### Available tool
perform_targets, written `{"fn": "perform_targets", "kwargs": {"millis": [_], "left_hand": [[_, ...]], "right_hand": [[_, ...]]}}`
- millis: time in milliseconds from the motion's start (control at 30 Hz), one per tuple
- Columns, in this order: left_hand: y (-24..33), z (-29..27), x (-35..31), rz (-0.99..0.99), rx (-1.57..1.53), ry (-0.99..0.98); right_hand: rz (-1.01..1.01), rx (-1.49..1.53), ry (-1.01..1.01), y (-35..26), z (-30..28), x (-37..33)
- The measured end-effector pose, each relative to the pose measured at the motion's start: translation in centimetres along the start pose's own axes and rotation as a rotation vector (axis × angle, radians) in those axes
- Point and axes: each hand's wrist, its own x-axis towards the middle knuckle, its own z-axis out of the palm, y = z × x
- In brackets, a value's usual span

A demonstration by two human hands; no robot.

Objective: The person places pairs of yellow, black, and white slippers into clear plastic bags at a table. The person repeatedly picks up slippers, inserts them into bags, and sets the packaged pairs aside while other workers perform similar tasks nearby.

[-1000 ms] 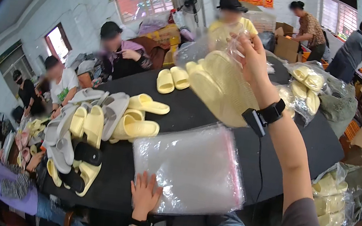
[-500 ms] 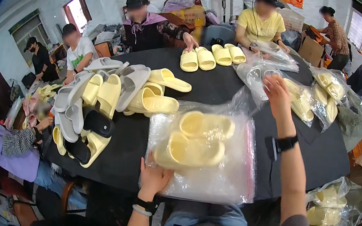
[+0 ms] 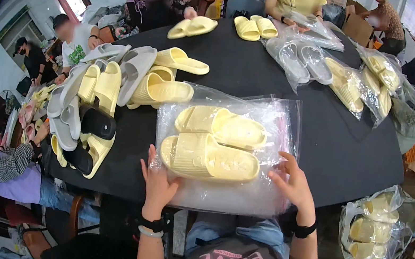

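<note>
A pair of pale yellow slides (image 3: 211, 157) lies side by side in a clear plastic bag, on top of a stack of flat clear bags (image 3: 208, 196) at the table's near edge. My left hand (image 3: 158, 184) rests at the stack's near left corner, fingers spread, close to the lower slide. On the other side, my right hand (image 3: 293, 185) is open beside the bag's right end, thumb apart from the fingers. Neither hand grips anything. Up and to the left of the stack, loose yellow slides (image 3: 162, 90) lean against one another.
Grey slides (image 3: 67, 98) and black slides (image 3: 97, 122) crowd the black table's (image 3: 338, 149) left side. Bagged grey slides (image 3: 303, 61) and bagged yellow slides (image 3: 345, 86) lie at far right. A sack of bagged slides (image 3: 372, 229) stands low right. Co-workers sit around the table.
My right hand has come down from above the far right to the bag's right side. The bagged slides now lie flat. Across the table, a co-worker has moved a yellow pair to the left.
</note>
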Motion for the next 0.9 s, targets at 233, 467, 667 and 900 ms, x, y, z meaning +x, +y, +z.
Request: {"fn": "perform_targets", "kwargs": {"millis": [233,467,667,900], "left_hand": [[0.3,-2.3,-4.9,-0.037,-0.321,0.366],[-1.0,-0.2,-5.4,-0.325,-0.603,0.214],[-0.7,0.9,-3.3,-0.405,-0.645,0.072],[-0.8,-0.2,-3.8,-0.245,-0.108,0.106]], "right_hand": [[-0.079,0.649,0.083,0.2,0.5,-0.2],[-0.017,0.647,0.006,1.6,-0.7,-1.2],[-0.173,0.653,0.011,1.0,-1.3,-2.3],[0.035,0.693,-0.353,1.5,-3.4,-1.7]]}}
